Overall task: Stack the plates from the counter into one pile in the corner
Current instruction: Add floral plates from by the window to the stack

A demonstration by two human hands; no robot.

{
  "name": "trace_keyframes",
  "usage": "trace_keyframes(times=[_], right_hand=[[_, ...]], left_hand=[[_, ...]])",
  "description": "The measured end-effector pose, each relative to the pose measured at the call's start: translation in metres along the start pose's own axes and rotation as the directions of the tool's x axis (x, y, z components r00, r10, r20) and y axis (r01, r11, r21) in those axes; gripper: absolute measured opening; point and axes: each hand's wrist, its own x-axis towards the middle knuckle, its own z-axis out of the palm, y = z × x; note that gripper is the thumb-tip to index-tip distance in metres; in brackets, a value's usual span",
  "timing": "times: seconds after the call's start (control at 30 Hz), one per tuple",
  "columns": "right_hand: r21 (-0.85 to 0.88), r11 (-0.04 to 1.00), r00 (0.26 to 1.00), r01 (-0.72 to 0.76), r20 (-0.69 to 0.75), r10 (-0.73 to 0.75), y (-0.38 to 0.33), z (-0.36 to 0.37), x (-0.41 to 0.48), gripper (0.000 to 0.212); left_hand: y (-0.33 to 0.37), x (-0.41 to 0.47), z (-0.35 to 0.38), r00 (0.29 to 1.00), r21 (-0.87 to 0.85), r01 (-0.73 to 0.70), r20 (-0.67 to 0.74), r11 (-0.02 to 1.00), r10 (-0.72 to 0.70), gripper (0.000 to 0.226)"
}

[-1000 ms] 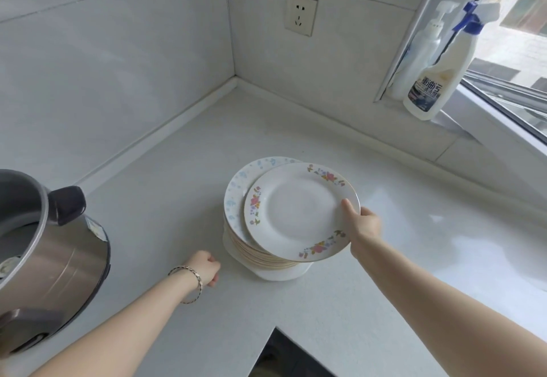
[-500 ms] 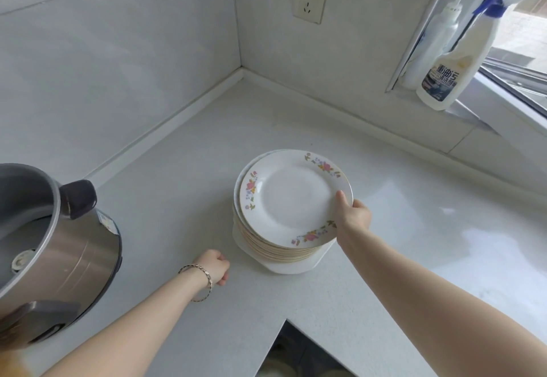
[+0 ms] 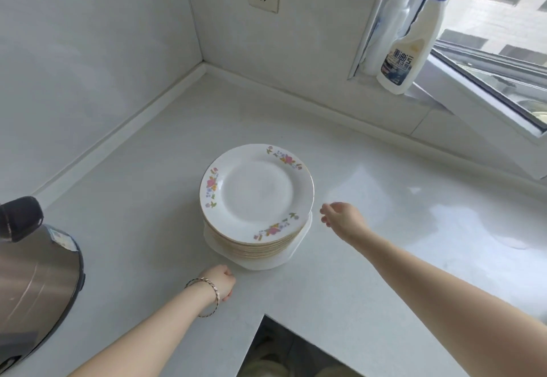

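We saw the pile of floral plates [image 3: 257, 196] resting on the counter [image 3: 370, 282], short of the corner at 11 o'clock, our right hand [image 3: 340, 219] empty with fingers loosely spread at its 3 o'clock, apparently just clear, and our left hand [image 3: 220, 282] curled closed at 6 o'clock, seemingly for balance.

One head-worn wide-angle camera looks forward and steeply down from close above a white corner counter [image 3: 154, 228], toward the wall corner, forearms entering from below.
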Motion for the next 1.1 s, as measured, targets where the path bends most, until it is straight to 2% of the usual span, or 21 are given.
trace_keyframes(times=[0.07,0.13,0.23,0.33,0.43,0.5,0.57,0.7,0.83,0.9,1.03,1.1], right_hand=[[-0.178,0.983,0.984,-0.039,0.163,0.068,0.031,-0.020,-0.007,0.022],[-0.247,0.968,0.973,-0.051,0.206,0.104,0.064,-0.042,-0.012,0.016],[-0.228,0.968,0.992,-0.100,0.051,0.115,0.115,-0.086,-0.025,0.014],[-0.115,0.972,0.978,-0.206,0.009,0.209,0.171,-0.131,-0.043,0.014],[-0.074,0.960,0.962,-0.271,-0.054,0.268,0.231,-0.177,-0.063,0.020],[-0.129,0.938,0.945,-0.321,-0.108,0.308,0.274,-0.212,-0.077,0.017],[-0.196,0.898,0.913,-0.394,-0.196,0.357,0.319,-0.246,-0.091,0.030],[-0.178,0.828,0.825,-0.532,-0.330,0.459,0.403,-0.307,-0.113,0.053],[-0.120,0.756,0.747,-0.644,-0.312,0.587,0.461,-0.343,-0.110,0.068],[-0.095,0.755,0.748,-0.648,-0.264,0.609,0.481,-0.350,-0.102,0.064],[-0.032,0.787,0.776,-0.616,-0.200,0.599,0.504,-0.360,-0.092,0.034],[-0.036,0.809,0.799,-0.587,-0.188,0.571,0.512,-0.363,-0.091,0.033]], left_hand=[[0.020,-0.006,0.018,0.999,0.043,-0.019,0.045,0.999,0.017,0.026],[0.045,-0.013,0.039,0.994,0.058,-0.060,0.098,0.997,0.054,0.029],[0.096,-0.023,0.073,0.977,0.133,-0.158,0.162,0.978,0.136,0.028],[0.155,-0.034,0.109,0.956,0.202,-0.259,0.192,0.945,0.221,0.029],[0.213,-0.042,0.153,0.937,0.266,-0.342,0.171,0.901,0.305,0.029],[0.248,-0.050,0.187,0.924,0.287,-0.379,0.168,0.880,0.344,0.029],[0.278,-0.059,0.222,0.915,0.276,-0.399,0.183,0.874,0.360,0.029],[0.317,-0.071,0.280,0.920,0.245,-0.384,0.184,0.890,0.347,0.026],[0.333,-0.079,0.317,0.937,0.247,-0.341,0.172,0.907,0.306,0.023],[0.338,-0.080,0.327,0.946,0.248,-0.318,0.150,0.915,0.288,0.024],[0.342,-0.081,0.333,0.965,0.238,-0.255,0.122,0.937,0.232,0.022],[0.341,-0.083,0.334,0.973,0.222,-0.224,0.107,0.949,0.204,0.021]])
